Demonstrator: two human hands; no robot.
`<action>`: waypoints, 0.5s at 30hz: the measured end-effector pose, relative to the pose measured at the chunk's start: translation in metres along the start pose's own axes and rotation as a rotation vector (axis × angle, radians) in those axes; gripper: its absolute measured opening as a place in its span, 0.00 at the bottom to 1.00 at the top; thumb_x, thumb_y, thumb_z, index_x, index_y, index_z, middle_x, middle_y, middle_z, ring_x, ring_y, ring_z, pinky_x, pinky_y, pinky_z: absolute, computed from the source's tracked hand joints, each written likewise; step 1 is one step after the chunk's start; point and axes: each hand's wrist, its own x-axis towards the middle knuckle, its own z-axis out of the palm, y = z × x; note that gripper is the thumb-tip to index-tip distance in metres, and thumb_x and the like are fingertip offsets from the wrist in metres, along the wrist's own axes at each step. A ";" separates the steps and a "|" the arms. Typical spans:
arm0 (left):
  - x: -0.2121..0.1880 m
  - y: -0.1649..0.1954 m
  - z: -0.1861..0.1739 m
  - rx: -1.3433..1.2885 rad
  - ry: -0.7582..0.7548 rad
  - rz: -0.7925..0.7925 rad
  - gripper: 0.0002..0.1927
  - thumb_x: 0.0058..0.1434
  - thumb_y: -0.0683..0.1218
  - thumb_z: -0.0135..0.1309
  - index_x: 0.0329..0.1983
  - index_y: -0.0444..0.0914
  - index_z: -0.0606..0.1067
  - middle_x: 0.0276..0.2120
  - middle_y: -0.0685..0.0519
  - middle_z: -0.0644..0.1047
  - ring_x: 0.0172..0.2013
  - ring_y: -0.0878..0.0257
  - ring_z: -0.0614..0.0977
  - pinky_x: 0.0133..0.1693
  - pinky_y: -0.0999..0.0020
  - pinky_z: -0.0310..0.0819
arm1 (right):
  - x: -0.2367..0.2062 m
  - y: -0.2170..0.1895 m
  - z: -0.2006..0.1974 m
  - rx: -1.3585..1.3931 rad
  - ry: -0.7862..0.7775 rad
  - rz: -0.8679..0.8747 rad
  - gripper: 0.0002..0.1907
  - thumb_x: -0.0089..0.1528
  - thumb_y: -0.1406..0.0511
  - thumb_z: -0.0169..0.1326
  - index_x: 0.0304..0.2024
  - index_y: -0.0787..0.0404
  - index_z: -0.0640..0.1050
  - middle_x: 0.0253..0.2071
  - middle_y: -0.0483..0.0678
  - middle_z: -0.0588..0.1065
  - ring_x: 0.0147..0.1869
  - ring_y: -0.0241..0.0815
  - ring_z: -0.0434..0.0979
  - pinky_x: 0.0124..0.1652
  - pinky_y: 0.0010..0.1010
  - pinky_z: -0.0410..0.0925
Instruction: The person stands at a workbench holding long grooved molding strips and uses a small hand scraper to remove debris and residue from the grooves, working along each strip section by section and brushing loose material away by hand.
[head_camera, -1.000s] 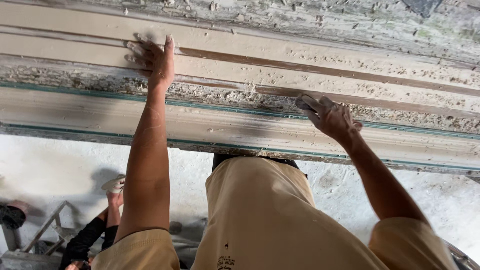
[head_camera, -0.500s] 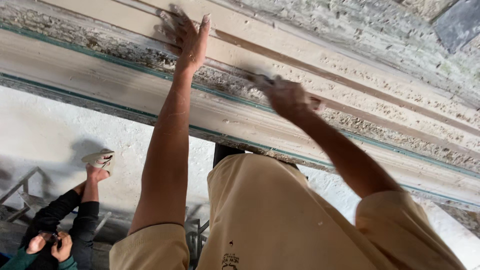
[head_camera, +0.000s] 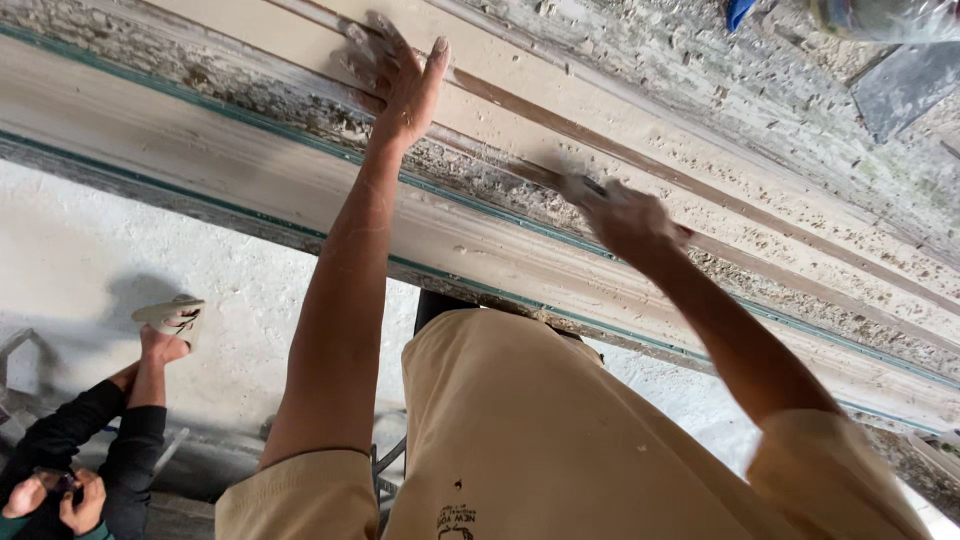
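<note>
Big stepped plaster moulding (head_camera: 250, 170) runs diag across frame, w/ rough gritty bands & teal edge lines; we judge it rigid but crumbly at edges, so press on flat bands only. Our tan shirt (head_camera: 520, 430) fills bottom centre. Another person sits lower left, dark sleeves (head_camera: 70, 440), sandal (head_camera: 170, 315) up. Our left hand (head_camera: 400, 80) is spread flat, palm on upper band. Our right hand (head_camera: 625, 215) is closed round a small tool (head_camera: 580, 185), blurred, at the groove; looks light, stiff; grip by the handle end.
</note>
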 end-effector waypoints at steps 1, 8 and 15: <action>0.000 -0.001 0.001 -0.020 -0.004 -0.003 0.61 0.58 0.83 0.26 0.80 0.41 0.27 0.75 0.33 0.25 0.72 0.30 0.22 0.65 0.30 0.07 | -0.024 0.015 0.004 -0.011 0.065 0.020 0.25 0.75 0.64 0.33 0.75 0.39 0.59 0.30 0.55 0.75 0.16 0.36 0.62 0.07 0.26 0.57; 0.002 0.001 -0.001 0.032 0.023 0.035 0.59 0.60 0.82 0.24 0.80 0.40 0.28 0.76 0.32 0.27 0.73 0.27 0.27 0.64 0.26 0.11 | 0.027 -0.038 -0.041 0.026 -0.098 0.057 0.27 0.77 0.67 0.33 0.78 0.43 0.53 0.34 0.57 0.76 0.17 0.33 0.62 0.09 0.25 0.56; -0.004 0.002 -0.010 0.035 -0.013 0.002 0.58 0.60 0.82 0.22 0.81 0.42 0.32 0.77 0.33 0.28 0.73 0.26 0.29 0.67 0.28 0.17 | 0.100 -0.104 -0.080 0.043 0.124 -0.105 0.28 0.72 0.72 0.36 0.74 0.52 0.55 0.39 0.61 0.75 0.23 0.41 0.73 0.12 0.28 0.65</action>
